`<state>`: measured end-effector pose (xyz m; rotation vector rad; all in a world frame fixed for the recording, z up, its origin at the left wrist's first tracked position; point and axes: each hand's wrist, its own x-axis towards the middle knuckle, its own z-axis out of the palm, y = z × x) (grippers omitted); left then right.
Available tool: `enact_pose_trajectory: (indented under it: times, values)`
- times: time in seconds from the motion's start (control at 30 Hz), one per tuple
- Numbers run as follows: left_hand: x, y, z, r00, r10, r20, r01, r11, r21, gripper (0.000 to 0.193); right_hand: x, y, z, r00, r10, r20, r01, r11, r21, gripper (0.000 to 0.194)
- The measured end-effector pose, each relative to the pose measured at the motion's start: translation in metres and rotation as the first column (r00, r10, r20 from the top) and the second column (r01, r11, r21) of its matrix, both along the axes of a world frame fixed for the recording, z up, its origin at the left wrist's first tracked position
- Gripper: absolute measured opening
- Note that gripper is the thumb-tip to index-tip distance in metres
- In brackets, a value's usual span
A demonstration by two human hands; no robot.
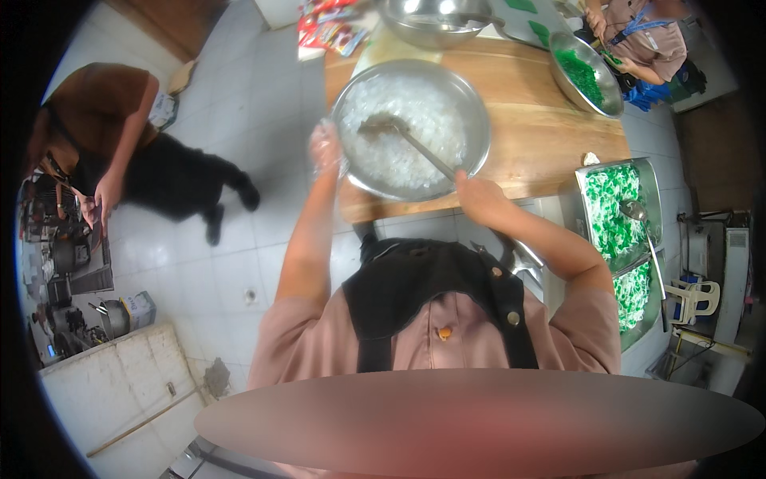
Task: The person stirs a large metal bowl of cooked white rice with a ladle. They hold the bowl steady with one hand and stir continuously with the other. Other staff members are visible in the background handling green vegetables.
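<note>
A wide stainless steel bowl (482, 143) stands near the wooden table's front edge, filled with a glossy, translucent white mass (413, 96). In a clear plastic glove, my left hand (326, 148) grips the bowl's left rim. At the near right rim, my right hand (480, 197) is closed around the long handle of a large metal spoon (428, 152). The spoon slants across the bowl, with its head resting in the white mass left of the middle. No glove can be made out on the right hand.
The wooden table (532, 149) bears another steel bowl (440, 36) and red packets (335, 33) behind. Far right, a co-worker (649, 45) stands by a bowl of green pieces (580, 75). Steel trays (583, 203) hold green-and-white food and a serving spoon (634, 209). Another person (102, 120) stands left.
</note>
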<state>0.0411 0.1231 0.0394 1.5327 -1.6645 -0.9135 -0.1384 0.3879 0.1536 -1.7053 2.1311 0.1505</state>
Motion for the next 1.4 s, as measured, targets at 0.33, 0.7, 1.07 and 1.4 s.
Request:
enact_pose_trajectory:
  times: [0.33,0.7,1.07,1.4]
  values:
    - [-0.002,-0.010,-0.027,0.998,0.049,-0.037,-0.053,0.990,-0.128,0.035,-0.028,-0.004,0.017,0.940,-0.104,0.326,0.109,0.994,0.006,0.028]
    - [-0.004,-0.009,-0.017,0.998,0.009,-0.070,-0.015,0.996,-0.085,0.035,-0.047,0.003,0.010,0.982,-0.163,-0.092,0.137,0.960,-0.243,0.023]
    - [-0.002,-0.009,-0.016,0.999,-0.033,-0.009,0.033,0.999,-0.007,0.036,-0.061,0.040,0.006,0.271,-0.643,0.716,0.509,0.727,0.461,0.036]
    - [-0.003,-0.009,-0.008,0.996,-0.047,-0.070,0.048,0.999,0.014,0.037,-0.031,0.057,0.025,0.379,-0.587,0.715,0.469,0.788,0.398,0.036]
